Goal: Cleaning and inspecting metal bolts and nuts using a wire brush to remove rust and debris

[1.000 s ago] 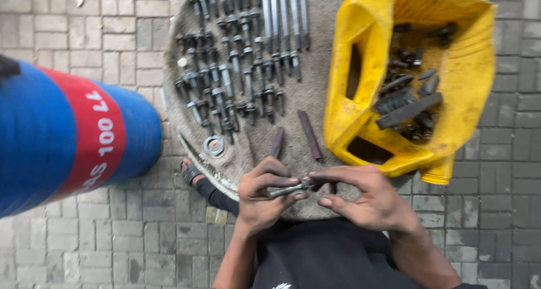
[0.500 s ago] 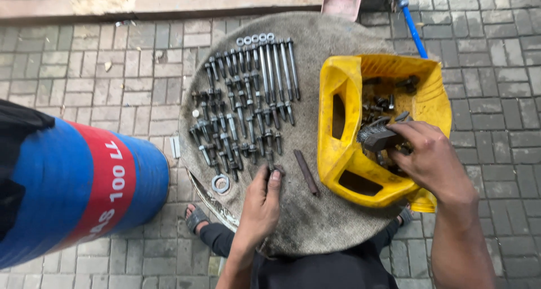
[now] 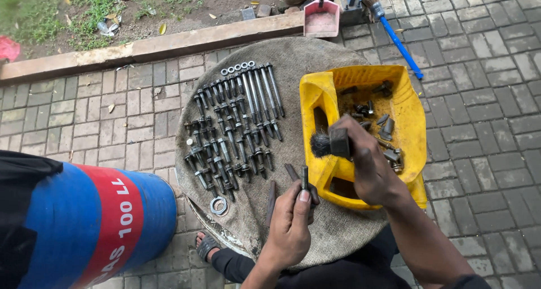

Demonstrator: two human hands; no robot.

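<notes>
Bolt (image 3: 305,177): short, dark, greasy metal, held upright and pinched between the fingertips of the left hand (image 3: 291,228), just in front of the near wall of the yellow container (image 3: 407,110). Brush (image 3: 331,143): stubby, with a dark block handle and black bristles pointing left, held in the right hand (image 3: 369,168) over the container's near left corner. Brush sits slightly above and to the right of the bolt's top end, close but apart.

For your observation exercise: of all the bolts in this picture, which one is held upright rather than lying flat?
The dark bolt pinched in the left hand. It stands on end, while the bolts in rows lie flat on the round mat.
</notes>
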